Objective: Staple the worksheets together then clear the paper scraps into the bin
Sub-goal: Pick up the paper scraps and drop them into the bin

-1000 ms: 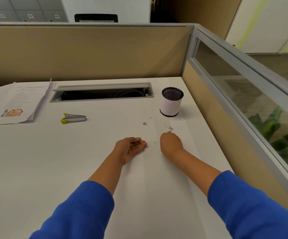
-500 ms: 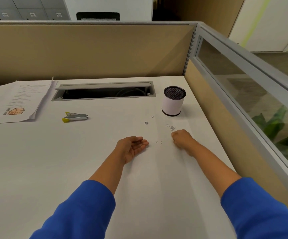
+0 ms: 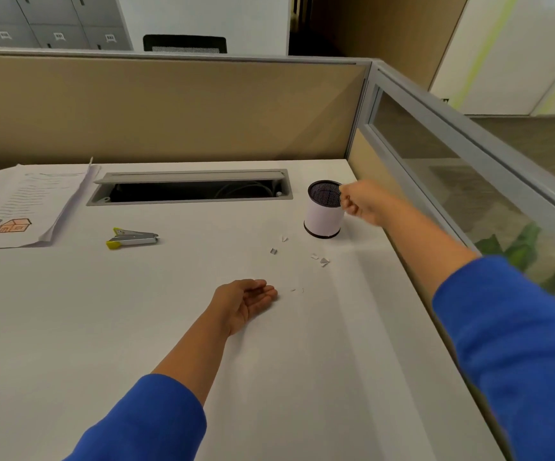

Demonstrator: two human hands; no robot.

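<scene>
Scraps: small white paper scraps (image 3: 320, 260) lie scattered on the desk (image 3: 103, 327), between the bin and the left hand, a few just beside its fingertips.
Bin: white cylinder with dark mesh rim (image 3: 324, 211), upright near the desk's far right corner.
Right hand: right hand (image 3: 364, 202) is up at the bin's rim, fingers curled in a pinch; whether a scrap sits between them is too small to tell.
Left hand: left hand (image 3: 247, 302) rests on the desk palm up, fingers relaxed, holding nothing.
Worksheets: worksheets (image 3: 23, 204) lie stacked at far left.
Stapler: stapler (image 3: 132, 238), grey and yellow, lies near the worksheets, well apart from both hands.
</scene>
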